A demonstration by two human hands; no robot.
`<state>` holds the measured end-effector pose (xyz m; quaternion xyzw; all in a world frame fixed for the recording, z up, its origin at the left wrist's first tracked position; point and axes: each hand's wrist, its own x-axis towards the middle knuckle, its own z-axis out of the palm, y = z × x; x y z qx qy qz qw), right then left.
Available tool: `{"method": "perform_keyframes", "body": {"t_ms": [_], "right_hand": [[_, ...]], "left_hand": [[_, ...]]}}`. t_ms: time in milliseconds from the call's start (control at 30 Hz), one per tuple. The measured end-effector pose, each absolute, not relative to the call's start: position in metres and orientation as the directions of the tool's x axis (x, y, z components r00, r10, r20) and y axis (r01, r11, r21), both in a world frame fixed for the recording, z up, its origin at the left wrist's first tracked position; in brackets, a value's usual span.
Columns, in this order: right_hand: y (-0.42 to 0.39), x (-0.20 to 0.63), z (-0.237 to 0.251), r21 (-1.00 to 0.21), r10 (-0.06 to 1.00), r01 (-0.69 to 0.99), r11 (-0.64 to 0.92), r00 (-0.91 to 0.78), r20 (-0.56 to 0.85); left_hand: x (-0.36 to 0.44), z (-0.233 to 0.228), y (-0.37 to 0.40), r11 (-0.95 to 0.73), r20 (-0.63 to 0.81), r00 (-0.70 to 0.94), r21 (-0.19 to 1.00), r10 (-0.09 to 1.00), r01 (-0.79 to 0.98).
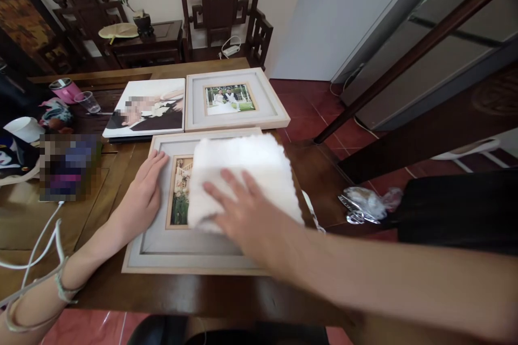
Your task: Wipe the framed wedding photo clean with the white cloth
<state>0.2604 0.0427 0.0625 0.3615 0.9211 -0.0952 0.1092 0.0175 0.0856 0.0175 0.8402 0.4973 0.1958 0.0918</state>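
Mid-wipe on the near picture frame (162, 250), which lies flat on the wooden table (319, 183), front edge close to me. My right hand (243, 215) is flat on the white cloth (243, 172), fingers spread, palm pressing down, not pinching anything. Cloth covers the right half of the glass and most of the photo; only the left strip of the photo shows. My left hand (143, 194) rests open on the frame's left border, fingers together, thumb side near the mat, bracing it so it doesn't slide. Judging by this, I'm on the glass-cleaning step, approx halfway: the left mat and bottom edge aren't under the cloth yet. Next move, imo: drag the cloth left and toward me w/ even pressure, keep the left hand planted or shift it off the border so that strip gets covered too. Watch the right edge, as the frame sits near the table's side and cloth overhangs a bit there. A second frame (237, 98) and a canvas print (148, 108) lie just behind, touching or nearly so; can't tell which. White cable (40, 237) at far left, well apart.
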Motion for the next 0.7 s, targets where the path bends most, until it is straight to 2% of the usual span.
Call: {"method": "perform_keyframes", "body": {"t_ms": [100,200,267,367,467,567,700], "right_hand": [[0.003,0.251,0.076,-0.294,0.490,0.545,0.785,-0.837,-0.243],[0.000,0.250,0.078,-0.356,0.440,0.486,0.798,-0.874,-0.206],[0.020,0.252,0.071,-0.297,0.467,0.497,0.816,-0.868,-0.169],[0.067,0.257,0.053,-0.081,0.571,0.581,0.810,-0.813,-0.116],[0.103,0.258,0.041,0.068,0.638,0.639,0.766,-0.769,0.031],[0.103,0.252,0.043,0.068,0.649,0.649,0.758,-0.760,0.026],[0.051,0.238,0.061,-0.097,0.601,0.607,0.789,-0.795,-0.083]], "left_hand": [[0.018,0.018,0.086,-0.483,0.238,0.422,0.346,0.875,0.805],[0.019,0.018,0.086,-0.484,0.243,0.421,0.345,0.874,0.805],[0.019,0.019,0.086,-0.493,0.243,0.432,0.343,0.869,0.799],[0.018,0.018,0.086,-0.501,0.240,0.441,0.345,0.864,0.794],[0.018,0.018,0.085,-0.504,0.243,0.443,0.354,0.863,0.788],[0.019,0.019,0.086,-0.495,0.239,0.434,0.362,0.868,0.790],[0.022,0.021,0.085,-0.448,0.213,0.395,0.372,0.894,0.813]]}}
